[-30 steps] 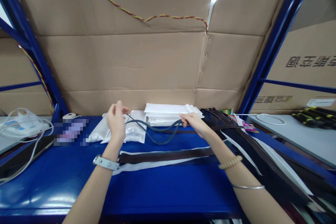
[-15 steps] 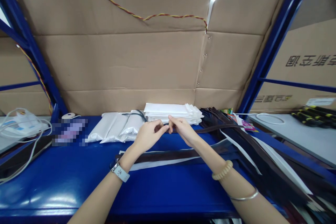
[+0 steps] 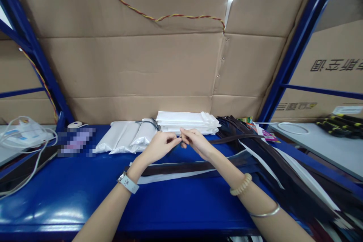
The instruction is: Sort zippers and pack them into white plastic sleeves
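Observation:
My left hand [image 3: 161, 145] and my right hand [image 3: 196, 143] meet fingertip to fingertip over the middle of the blue table [image 3: 99, 189]. Both are closed in a pinch. A bit of thin dark strip [image 3: 175, 146] shows at the fingertips; most of it is hidden by the fingers. Behind my right hand, a dark brown tape [image 3: 238, 137] runs to the pile of dark strips [image 3: 272, 159] on the right. Below the hands, brown and white strips [image 3: 178, 169] lie flat across the table.
White packets [image 3: 119, 136] and a stack of white sleeves [image 3: 187, 121] lie against the cardboard back wall [image 3: 136, 68]. A white cable [image 3: 36, 162] hangs at the left. Blue posts [image 3: 295, 53] frame the table, and black-and-yellow items [image 3: 340, 124] lie at far right.
The fingertips have shifted slightly against each other, and my right index finger has dropped a little. More of the thin dark strip shows beneath them. The things on the table have not moved.

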`<state>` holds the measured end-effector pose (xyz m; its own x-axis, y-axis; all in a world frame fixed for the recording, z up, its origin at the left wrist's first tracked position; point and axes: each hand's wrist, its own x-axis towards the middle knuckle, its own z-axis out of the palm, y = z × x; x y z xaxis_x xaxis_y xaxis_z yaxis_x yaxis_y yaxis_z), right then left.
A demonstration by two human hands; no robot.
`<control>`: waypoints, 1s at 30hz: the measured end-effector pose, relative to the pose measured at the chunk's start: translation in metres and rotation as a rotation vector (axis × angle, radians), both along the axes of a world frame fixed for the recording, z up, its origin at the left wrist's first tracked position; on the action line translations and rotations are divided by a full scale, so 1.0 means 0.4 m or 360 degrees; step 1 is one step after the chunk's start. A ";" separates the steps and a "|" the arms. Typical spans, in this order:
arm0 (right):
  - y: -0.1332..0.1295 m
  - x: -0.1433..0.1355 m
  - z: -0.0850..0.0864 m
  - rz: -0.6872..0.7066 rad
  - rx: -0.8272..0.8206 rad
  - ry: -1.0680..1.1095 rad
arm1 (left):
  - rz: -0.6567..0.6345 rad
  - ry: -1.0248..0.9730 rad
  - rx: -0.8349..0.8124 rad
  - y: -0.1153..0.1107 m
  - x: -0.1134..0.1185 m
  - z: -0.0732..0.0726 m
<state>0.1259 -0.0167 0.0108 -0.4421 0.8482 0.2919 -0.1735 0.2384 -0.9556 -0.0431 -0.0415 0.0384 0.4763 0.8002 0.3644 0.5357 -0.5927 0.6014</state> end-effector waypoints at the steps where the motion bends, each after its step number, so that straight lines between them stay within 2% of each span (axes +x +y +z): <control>1: -0.003 -0.002 0.001 0.0040 -0.0027 0.0038 | -0.0054 -0.0042 -0.0071 -0.001 -0.001 0.002; 3: -0.009 -0.007 0.003 0.0093 -0.0072 0.0119 | -0.0119 -0.0128 -0.0176 -0.001 -0.002 0.004; 6: -0.018 -0.014 0.011 0.0073 -0.0060 0.0182 | -0.0080 -0.0185 -0.0163 0.001 0.000 0.000; 11: -0.018 -0.017 0.010 0.0023 -0.0140 0.0228 | 0.0167 -0.0105 0.0095 0.008 0.007 -0.015; 14: -0.007 -0.013 -0.002 0.0031 -0.0203 0.0098 | 0.0342 -0.0080 0.0260 0.016 0.009 -0.027; 18: -0.001 -0.010 -0.006 0.0079 -0.0090 -0.0038 | 0.0443 0.0015 0.0390 0.027 0.007 -0.041; 23: -0.008 -0.011 0.006 -0.0105 0.0111 -0.0204 | 0.0524 0.0116 0.0428 0.032 -0.001 -0.042; 30: 0.000 -0.012 -0.005 -0.0139 0.0215 -0.0328 | 0.0652 0.0114 0.0416 0.028 0.000 -0.034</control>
<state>0.1212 -0.0169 0.0088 -0.4305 0.8453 0.3164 0.0485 0.3717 -0.9271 -0.0430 -0.0304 0.0247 0.1727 0.8130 0.5560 0.7908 -0.4510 0.4138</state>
